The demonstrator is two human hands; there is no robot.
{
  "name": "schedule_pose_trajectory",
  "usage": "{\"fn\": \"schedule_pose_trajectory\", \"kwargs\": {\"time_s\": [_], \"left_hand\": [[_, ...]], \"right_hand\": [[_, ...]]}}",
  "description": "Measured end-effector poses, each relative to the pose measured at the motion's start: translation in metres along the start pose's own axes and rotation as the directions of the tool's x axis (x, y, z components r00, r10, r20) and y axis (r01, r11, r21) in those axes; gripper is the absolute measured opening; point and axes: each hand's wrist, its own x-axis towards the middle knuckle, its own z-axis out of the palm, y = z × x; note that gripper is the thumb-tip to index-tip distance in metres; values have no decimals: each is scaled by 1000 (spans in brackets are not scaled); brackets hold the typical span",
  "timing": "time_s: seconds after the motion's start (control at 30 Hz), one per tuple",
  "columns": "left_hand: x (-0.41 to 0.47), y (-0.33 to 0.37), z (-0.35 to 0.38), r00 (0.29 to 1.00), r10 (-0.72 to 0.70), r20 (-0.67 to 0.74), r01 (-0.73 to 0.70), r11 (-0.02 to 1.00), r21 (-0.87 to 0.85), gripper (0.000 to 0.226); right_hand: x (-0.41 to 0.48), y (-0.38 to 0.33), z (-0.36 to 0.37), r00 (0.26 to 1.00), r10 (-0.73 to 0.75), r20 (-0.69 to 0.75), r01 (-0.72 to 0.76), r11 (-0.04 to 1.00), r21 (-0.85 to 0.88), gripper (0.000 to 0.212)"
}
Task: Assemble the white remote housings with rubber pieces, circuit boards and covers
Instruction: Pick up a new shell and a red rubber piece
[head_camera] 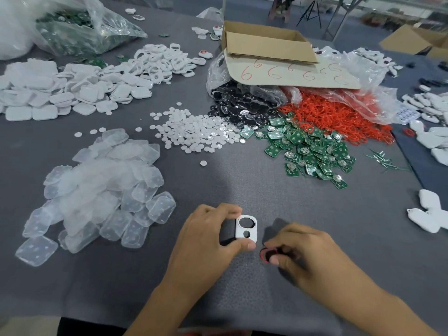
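Near the front edge of the grey table [242,180], item one: a white housing [246,228], front frame, one large opening above one small round hole, both unfilled. Our left hand [206,238] grips it, fingers curled over its far end and thumb against its near end; whether it rests on the cloth or is raised we cannot tell. Item two, just beside it to the right: a red rubber ring [266,255] with something dark inside it, pinched between thumb and forefinger of our right hand [305,255]. The piece is blurred, so we cannot tell whether the dark part is a separate disc. Ring and housing are close but apart. Stock, moving outward: clear covers [101,197], heaped to the left; white discs [194,129], scattered beyond; green circuit boards [312,151], piled to the right; red rings [334,117] and black discs [240,105], spilling from plastic bags behind them; white shells [48,93] and more white frames [157,61], far left; a cardboard box [266,42], at the back. Hazards, as we judge them: the ring looks soft and thin, so it may enter the large opening twisted or only partly seated; the housing is held by its ends alone, so pressing on it could tip it from our grip; a fumbled ring could vanish among the loose parts.
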Motion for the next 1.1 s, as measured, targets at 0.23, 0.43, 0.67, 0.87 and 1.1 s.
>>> {"fn": "schedule_pose_trajectory", "kwargs": {"time_s": [0.23, 0.43, 0.67, 0.87, 1.1], "left_hand": [[-2, 5, 0, 975, 176, -135, -178, 984, -8, 50], [-9, 11, 10, 918, 381, -109, -388, 920, -54, 19], [-7, 15, -6, 976, 214, -35, -211, 897, -389, 13], [-8, 17, -12, 980, 192, 49, -159, 909, -385, 5], [-6, 15, -12, 997, 68, 33, -43, 873, -486, 5]], "right_hand": [[-4, -6, 14, 974, 148, -174, -116, 977, 179, 24], [-5, -13, 22, 920, 95, -381, -20, 980, 197, 24], [-4, -17, 22, 899, 49, -435, 89, 953, 291, 19], [-2, -20, 26, 902, 19, -432, 114, 953, 280, 14], [-1, -30, 44, 845, -100, -525, 202, 969, 140, 28]]}}
